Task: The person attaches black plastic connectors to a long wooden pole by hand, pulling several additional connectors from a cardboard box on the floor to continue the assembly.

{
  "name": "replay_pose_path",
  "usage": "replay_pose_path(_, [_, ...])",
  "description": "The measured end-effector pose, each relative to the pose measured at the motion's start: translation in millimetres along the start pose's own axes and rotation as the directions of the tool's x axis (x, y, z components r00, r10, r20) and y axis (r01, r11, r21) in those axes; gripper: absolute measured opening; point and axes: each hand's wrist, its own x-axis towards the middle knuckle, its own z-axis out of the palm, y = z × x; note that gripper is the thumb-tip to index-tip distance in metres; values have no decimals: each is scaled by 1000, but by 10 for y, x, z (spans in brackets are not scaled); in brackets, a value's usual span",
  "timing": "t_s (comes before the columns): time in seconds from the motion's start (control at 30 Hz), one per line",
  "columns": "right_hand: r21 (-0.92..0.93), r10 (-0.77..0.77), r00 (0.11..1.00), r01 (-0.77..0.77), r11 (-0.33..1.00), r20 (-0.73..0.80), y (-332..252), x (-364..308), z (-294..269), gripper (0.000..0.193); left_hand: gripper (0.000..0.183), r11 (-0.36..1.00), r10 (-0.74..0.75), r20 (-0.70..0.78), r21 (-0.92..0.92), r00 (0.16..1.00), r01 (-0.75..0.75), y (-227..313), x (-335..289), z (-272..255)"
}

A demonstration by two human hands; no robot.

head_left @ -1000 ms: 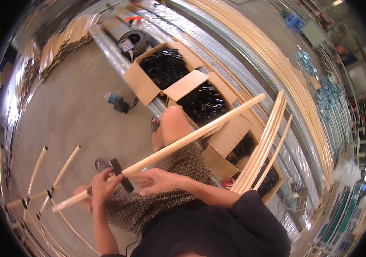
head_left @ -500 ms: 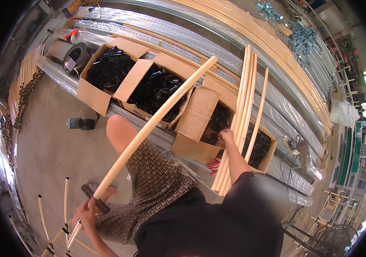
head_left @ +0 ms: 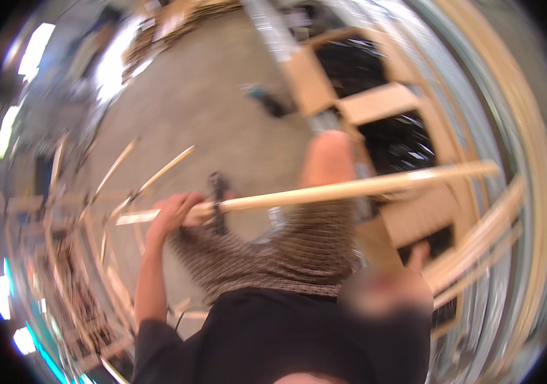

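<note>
My left hand [head_left: 177,212] is wrapped round the near end of a long, pale wood-coloured pole [head_left: 356,187]. The pole runs rightward across my lap, its far end over the open cartons. Beside the grip, a dark strip-like thing [head_left: 217,185] crosses behind the pole, close to my foot. My right hand [head_left: 418,255] is at an open cardboard box [head_left: 424,214] of black parts, beside several leaning pale poles [head_left: 478,246]. Its fingers are smeared by motion, and whether they hold anything is hidden.
More cartons with black parts [head_left: 398,142] stand in a row on the right, against long metal and pale stock [head_left: 504,115]. A teal-and-black power tool [head_left: 267,100] lies on the concrete floor [head_left: 184,96]. A framework of pale poles [head_left: 88,224] stands at left.
My view has swung left, bringing the pole framework in and blurring the picture. The left hand keeps its grip on the pole. The right hand stays by the box.
</note>
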Motion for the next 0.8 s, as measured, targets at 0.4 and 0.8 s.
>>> replay_pose_path(0.4, [642,-6,977,-136,754,213,73,-450,-205,27,36,994,14,-416,-93,909,-58,75,-386,-417])
replay_pose_path(0.8, [558,-616,766,598,576,-185,-2018,-4008,-1600,37,30,585,696,5,-584,718,-563,2754,133,1050])
